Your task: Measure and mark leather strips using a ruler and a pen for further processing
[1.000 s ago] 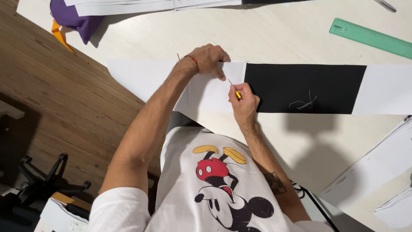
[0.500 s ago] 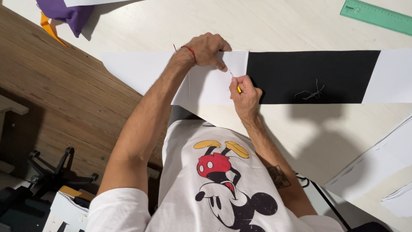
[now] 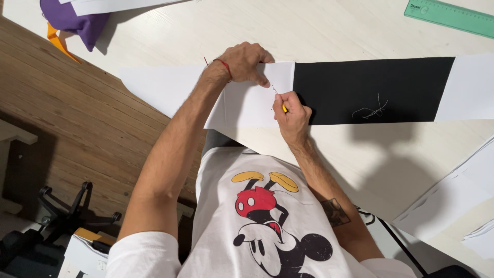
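Spanning pale table (image 3: pixel 329 31), white-black fabric strip (image 3: pixel 370 87)

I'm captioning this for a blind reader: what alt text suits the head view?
A person's left hand pins a white and black fabric strip on a pale table while the right hand works a small yellow-handled tool near the seam. A green ruler lies beyond.

- A long fabric strip (image 3: pixel 329 90) lies across the table (image 3: pixel 319 31), running from 9 o'clock to 3 o'clock.
- The left hand (image 3: pixel 246 63) rests on the strip at its 10 o'clock side; the right hand (image 3: pixel 292 114) sits just beside it at 4 o'clock, on the strip's near edge.
- A loose thread (image 3: pixel 371 109) lies on the strip at 3 o'clock of the right hand.
- A ruler (image 3: pixel 448 16) lies at 2 o'clock, a cloth bundle (image 3: pixel 74 19) at 10 o'clock.
- Paper sheets (image 3: pixel 453 198) lie at 4 o'clock.
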